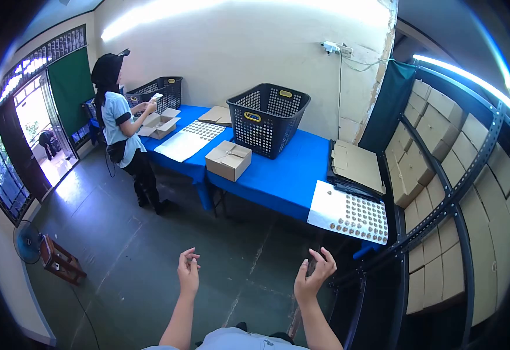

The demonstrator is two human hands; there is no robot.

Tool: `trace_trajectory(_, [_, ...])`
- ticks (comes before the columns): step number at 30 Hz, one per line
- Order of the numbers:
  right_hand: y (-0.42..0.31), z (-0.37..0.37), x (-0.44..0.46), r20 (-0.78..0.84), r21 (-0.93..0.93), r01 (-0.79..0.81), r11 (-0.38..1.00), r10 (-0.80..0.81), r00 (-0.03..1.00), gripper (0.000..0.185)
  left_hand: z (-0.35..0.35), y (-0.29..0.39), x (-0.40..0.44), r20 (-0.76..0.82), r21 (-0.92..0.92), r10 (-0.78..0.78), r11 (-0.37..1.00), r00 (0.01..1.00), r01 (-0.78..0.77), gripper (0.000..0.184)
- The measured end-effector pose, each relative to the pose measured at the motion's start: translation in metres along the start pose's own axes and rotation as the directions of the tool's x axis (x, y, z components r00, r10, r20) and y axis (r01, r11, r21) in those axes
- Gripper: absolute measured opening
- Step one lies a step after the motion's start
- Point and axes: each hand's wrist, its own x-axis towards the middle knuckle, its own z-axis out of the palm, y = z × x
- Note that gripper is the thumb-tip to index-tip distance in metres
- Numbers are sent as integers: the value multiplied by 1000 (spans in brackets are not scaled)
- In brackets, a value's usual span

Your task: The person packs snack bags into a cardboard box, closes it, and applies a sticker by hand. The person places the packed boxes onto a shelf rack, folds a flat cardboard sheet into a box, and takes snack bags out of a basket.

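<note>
My left hand (189, 272) is raised in the air over the floor, loosely curled and holding nothing. To the right, my right hand (316, 273) is also raised, its fingers bent and apart with nothing between them. It is nearest to a white sheet with rows of round stickers (351, 214), which lies at the right end of the blue-covered table (266, 189). Beyond my hands, a closed cardboard box (228, 161) sits near the table's front edge. Behind it stands a large black plastic basket (266, 122) with yellow handles. Neither hand touches anything.
A co-worker (121, 122) stands at the left table, holding a small object near an open carton (160, 124). Flat cardboard (357, 166) is stacked by the right wall. A metal rack (453, 201) full of boxes stands right. A fan (27, 242) and stool (59, 259) are left.
</note>
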Motion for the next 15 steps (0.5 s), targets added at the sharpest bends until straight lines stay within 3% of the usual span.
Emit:
trace_trajectory(7, [45, 52, 12, 16, -94, -61, 994, 63, 998, 31, 19, 4, 65, 59, -130, 29, 991, 998, -21, 30])
trace_trajectory(14, [116, 145, 22, 117, -150, -156, 976, 174, 978, 31, 36, -32, 157, 23, -142, 74, 987, 997, -70, 29])
trace_trajectory(15, [126, 167, 27, 113, -143, -161, 977, 178, 978, 31, 39, -45, 176, 10, -44, 111, 993, 994, -110, 29])
